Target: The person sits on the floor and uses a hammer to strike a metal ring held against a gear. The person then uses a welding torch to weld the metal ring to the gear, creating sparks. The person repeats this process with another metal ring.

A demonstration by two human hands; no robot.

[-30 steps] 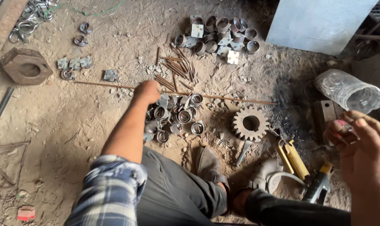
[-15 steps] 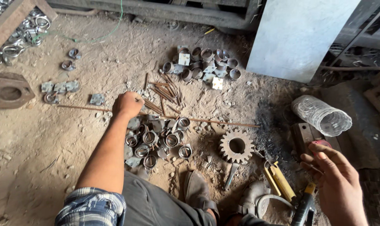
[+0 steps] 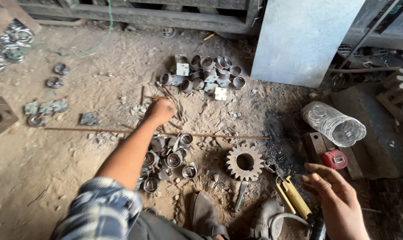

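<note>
Reaching farther since the earlier frame, left hand (image 3: 160,111) closes on thin rods (image 3: 174,101), probably stiff, light, best pinched mid-length; right hand (image 3: 332,200) hovers open, empty.

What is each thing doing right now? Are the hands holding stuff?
left hand: closed, down on the thin rods on the dirt
thin rods: lying loose in a bunch
right hand: open, holding nothing
gear wheel: lying flat
clear plastic jar: on its side, mouth open
long rod: lying flat
</note>
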